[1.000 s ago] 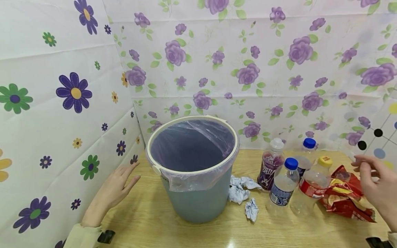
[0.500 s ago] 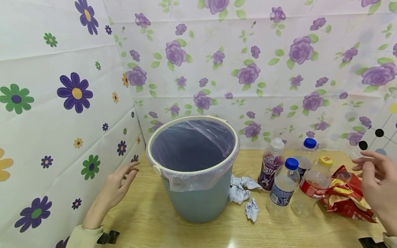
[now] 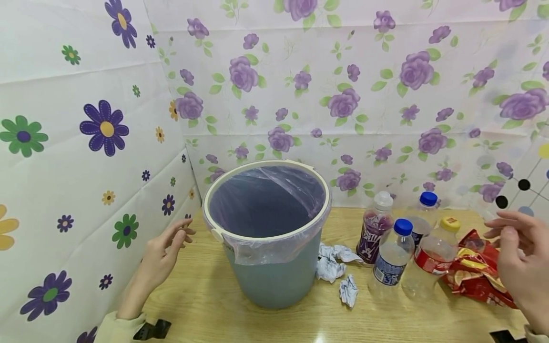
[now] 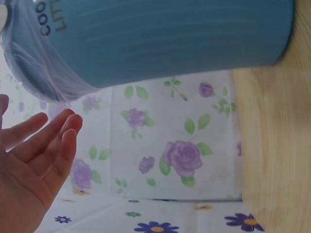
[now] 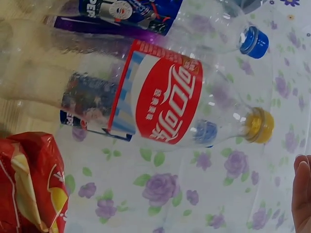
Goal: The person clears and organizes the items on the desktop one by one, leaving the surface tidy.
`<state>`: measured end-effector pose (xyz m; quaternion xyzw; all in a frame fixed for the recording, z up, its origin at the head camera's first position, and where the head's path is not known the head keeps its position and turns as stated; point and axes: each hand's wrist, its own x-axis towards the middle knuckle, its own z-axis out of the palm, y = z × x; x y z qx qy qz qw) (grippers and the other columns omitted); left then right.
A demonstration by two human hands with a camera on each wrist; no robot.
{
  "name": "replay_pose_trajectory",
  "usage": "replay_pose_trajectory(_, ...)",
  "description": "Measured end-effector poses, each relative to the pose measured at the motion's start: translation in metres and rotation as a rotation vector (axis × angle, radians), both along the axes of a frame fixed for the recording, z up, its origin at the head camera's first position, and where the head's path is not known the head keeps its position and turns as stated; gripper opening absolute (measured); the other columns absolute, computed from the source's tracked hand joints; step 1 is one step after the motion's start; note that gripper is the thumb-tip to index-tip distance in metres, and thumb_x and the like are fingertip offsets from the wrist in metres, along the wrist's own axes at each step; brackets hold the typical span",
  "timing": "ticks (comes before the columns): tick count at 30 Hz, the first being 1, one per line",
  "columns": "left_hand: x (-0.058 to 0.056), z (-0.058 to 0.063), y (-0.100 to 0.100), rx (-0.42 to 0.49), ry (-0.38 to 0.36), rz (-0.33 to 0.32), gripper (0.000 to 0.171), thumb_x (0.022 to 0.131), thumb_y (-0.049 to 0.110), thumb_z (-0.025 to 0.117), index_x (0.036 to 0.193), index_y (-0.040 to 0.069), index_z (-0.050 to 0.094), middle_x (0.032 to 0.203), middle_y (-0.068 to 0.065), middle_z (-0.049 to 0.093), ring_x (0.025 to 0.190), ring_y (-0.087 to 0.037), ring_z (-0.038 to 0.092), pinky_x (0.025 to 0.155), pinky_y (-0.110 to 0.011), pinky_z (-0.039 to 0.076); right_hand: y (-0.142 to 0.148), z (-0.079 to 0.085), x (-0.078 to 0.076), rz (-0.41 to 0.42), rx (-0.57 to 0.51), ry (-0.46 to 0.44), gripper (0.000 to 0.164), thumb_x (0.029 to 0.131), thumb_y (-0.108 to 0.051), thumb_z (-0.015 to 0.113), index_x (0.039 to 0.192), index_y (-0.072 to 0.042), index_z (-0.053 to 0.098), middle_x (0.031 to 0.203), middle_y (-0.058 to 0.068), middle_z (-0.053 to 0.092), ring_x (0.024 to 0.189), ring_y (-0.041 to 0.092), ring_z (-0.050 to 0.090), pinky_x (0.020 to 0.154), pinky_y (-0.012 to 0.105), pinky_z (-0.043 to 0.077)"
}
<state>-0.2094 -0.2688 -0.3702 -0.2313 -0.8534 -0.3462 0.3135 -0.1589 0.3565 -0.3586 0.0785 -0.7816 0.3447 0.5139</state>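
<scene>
In the head view a blue-grey trash bin [image 3: 279, 281] with a cream rim and a clear plastic liner stands on the wooden table. My left hand [image 3: 160, 259] hovers to the bin's left, fingers loosely bent and holding nothing; the left wrist view shows the bin [image 4: 184, 39] apart from the fingertips. On the right, my right hand [image 3: 521, 262] is held above a red snack bag [image 3: 478, 274], its fingers relaxed around nothing. Beside the bag stands a bottle with a yellow cap and red label [image 3: 435, 259], seen close up in the right wrist view as a clear cola bottle [image 5: 167, 97].
Two blue-capped bottles, one in front [image 3: 392, 262] and one behind [image 3: 422, 219], stand near a purple-labelled bottle [image 3: 373, 233]. Crumpled paper [image 3: 330, 267] lies against the bin, with another crumpled piece [image 3: 348, 290] nearer. Flowered sheets [image 3: 343, 62] hang behind and at the left.
My left hand's fingers have curled a little more and the hand has shifted slightly right. My right hand has drifted slightly left. The bin, bottles, paper and bag have stayed in place.
</scene>
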Motion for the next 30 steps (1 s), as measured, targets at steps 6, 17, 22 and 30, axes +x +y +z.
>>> replay_pose_trajectory(6, 0.005, 0.007, 0.008, 0.086, -0.002, -0.032, 0.034, 0.098, -0.003, 0.044, 0.127, 0.006, 0.060, 0.098, 0.009, 0.069, 0.079, -0.003, 0.064, 0.066, -0.014, 0.053, -0.008, 0.007, 0.007, 0.035, 0.035, -0.005, 0.035, 0.099, -0.003, 0.035, 0.123, 0.013, 0.054, 0.104, -0.037, 0.051, 0.079, -0.021, 0.047, 0.072, -0.004, 0.036)
replay_pose_trajectory(17, 0.012, 0.018, 0.019, 0.190, -0.018, -0.106, 0.035, 0.100, -0.004, 0.040, 0.129, 0.000, 0.058, 0.096, 0.016, 0.068, 0.077, -0.004, 0.063, 0.062, -0.017, 0.052, -0.028, 0.012, 0.004, 0.218, 0.049, 0.206, 0.026, 0.092, 0.008, 0.039, 0.105, 0.025, 0.054, 0.100, -0.023, 0.061, 0.076, -0.012, 0.054, 0.068, -0.002, 0.040)
replay_pose_trajectory(22, 0.016, 0.026, 0.023, 0.243, -0.067, -0.117, 0.034, 0.103, 0.001, 0.035, 0.129, -0.003, 0.057, 0.093, 0.019, 0.065, 0.077, -0.004, 0.062, 0.063, -0.018, 0.053, -0.036, 0.014, 0.006, 0.227, 0.057, 0.214, 0.026, 0.092, 0.007, 0.041, 0.104, 0.025, 0.055, 0.099, -0.025, 0.062, 0.075, -0.013, 0.055, 0.069, -0.002, 0.042)
replay_pose_trajectory(30, 0.023, 0.039, 0.029, 0.339, -0.178, -0.183, 0.040, 0.106, 0.010, 0.028, 0.135, -0.010, 0.046, 0.094, 0.006, 0.064, 0.080, -0.008, 0.063, 0.065, -0.021, 0.056, -0.051, 0.017, 0.010, 0.285, 0.113, 0.198, 0.024, 0.091, 0.007, 0.045, 0.102, 0.024, 0.057, 0.102, -0.020, 0.062, 0.081, -0.012, 0.058, 0.071, -0.002, 0.045)
